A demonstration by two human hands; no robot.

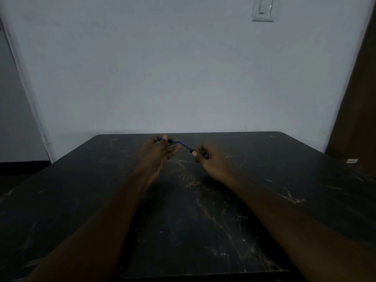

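Note:
A short blue cable point(181, 143) with dark ends stretches between my two hands, above the far part of a black marbled table point(203, 210). My left hand point(160, 151) pinches its left end, thumb on top, fingers curled below. My right hand point(209, 159) pinches the right end near a dark plug point(190, 150). Both forearms reach forward over the table. What the palms hold besides the cable is hidden in the dim light.
A pale wall point(183, 68) stands just behind the table, with a light switch point(262, 9) at the upper right. A brown door or panel point(358, 98) rises at the right. A small white object point(352, 160) lies near the table's right edge.

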